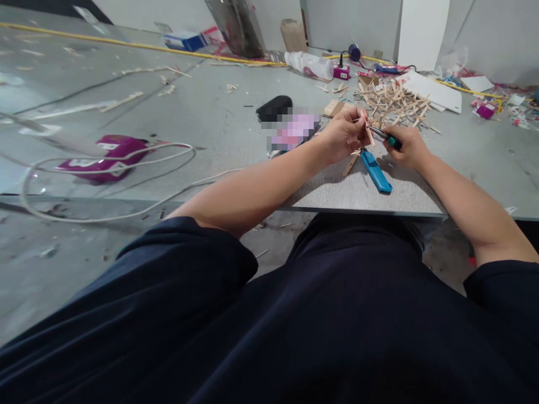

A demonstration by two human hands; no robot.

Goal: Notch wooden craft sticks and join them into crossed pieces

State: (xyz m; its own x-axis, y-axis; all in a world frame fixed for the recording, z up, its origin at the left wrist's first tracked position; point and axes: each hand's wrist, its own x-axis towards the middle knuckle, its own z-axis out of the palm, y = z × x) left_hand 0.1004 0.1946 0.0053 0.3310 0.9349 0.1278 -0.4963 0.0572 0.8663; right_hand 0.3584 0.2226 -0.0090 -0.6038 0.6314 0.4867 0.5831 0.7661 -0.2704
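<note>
Right of the frame's centre, a wooden piece [370, 136] stands in the left hand [347, 132], and a hand tool [394, 141] lies between it and the right hand [406, 147]. Just below them, a utility knife [377, 171] lies on the table [223, 129] near its front edge. Behind the hands, a pile of wooden pieces [396, 100] spreads across the upper right, with a flat board [446, 96] at its right. A case [274, 108] lies near the upper centre, left of a wood block [334, 108]; behind it, a plastic bottle [309, 65] lies near the wall [353, 25]. At the left, a cable [69, 221] loops around a packet [105, 160] and hangs past the table's edge.
</note>
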